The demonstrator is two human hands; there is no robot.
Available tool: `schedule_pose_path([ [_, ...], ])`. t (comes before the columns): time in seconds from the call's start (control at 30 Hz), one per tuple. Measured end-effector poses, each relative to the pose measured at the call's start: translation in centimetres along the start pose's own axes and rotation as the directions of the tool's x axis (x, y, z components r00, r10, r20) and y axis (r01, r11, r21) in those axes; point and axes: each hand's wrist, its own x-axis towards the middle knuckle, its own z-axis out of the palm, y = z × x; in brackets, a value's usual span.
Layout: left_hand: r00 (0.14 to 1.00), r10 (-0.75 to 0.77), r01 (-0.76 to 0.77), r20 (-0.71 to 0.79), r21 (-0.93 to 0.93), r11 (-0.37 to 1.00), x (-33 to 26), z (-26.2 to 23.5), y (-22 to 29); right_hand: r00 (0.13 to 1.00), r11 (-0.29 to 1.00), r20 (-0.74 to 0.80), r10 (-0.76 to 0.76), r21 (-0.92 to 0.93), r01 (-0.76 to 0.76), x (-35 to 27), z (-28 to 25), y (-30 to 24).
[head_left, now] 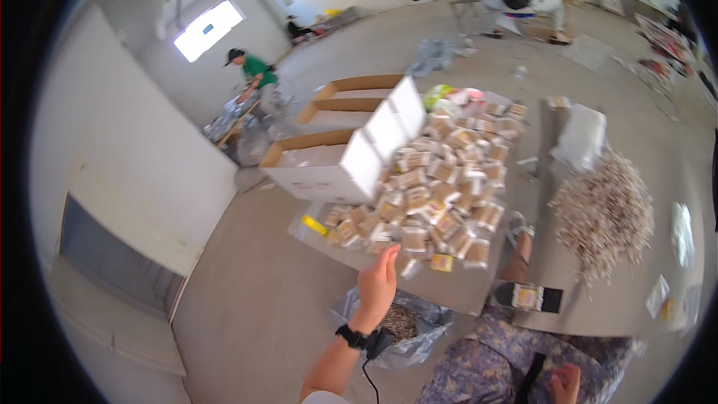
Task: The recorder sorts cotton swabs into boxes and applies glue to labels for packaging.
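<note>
1. My left hand (378, 283) reaches up from the lower middle of the frame, fingers loosely open and holding nothing, its fingertips just at the near edge of the heap of small packets (441, 187).
2. The packets are small clear bags with tan-brown contents and pale labels, piled in a loose slope across the middle of the frame on the grey desk (456, 292).
3. A small yellow packet (441, 262) lies at the heap's near edge, just right of my fingertips.
4. My right hand (565, 383) sits low at the bottom right over my patterned lap; I cannot tell whether it is open or closed.
5. Open white boxes (351, 157) with brown rims stand left of the heap.
6. A mound of pale small pieces (606, 213) lies at the right.
7. A clear plastic bag (415, 329) with dark contents sits below my left wrist.
</note>
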Motion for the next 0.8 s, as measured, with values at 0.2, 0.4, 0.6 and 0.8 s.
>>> schedule_pose_path([
  [0.2,0.905,0.215,-0.077,0.366,-0.356,0.931,-5.9,5.7,9.1,0.993,0.999,-0.112,-0.026,0.016,0.028,-1.0,-0.7,-2.5],
  [0.4,0.720,0.251,0.164,0.647,-0.510,0.844,-11.7,9.9,14.9,0.966,0.988,-0.254,0.038,0.156,0.003,-1.9,-4.1,-1.9],
  [0.6,0.565,0.234,0.283,0.791,-0.453,0.846,-12.3,9.3,21.9,0.898,0.971,-0.372,-0.234,-0.046,0.234,0.5,-6.3,-5.1],
  [0.8,0.676,0.332,0.108,0.658,-0.533,0.839,-12.9,10.5,21.5,0.684,0.883,-0.580,-0.443,-0.414,0.222,8.5,-11.9,-7.7],
])
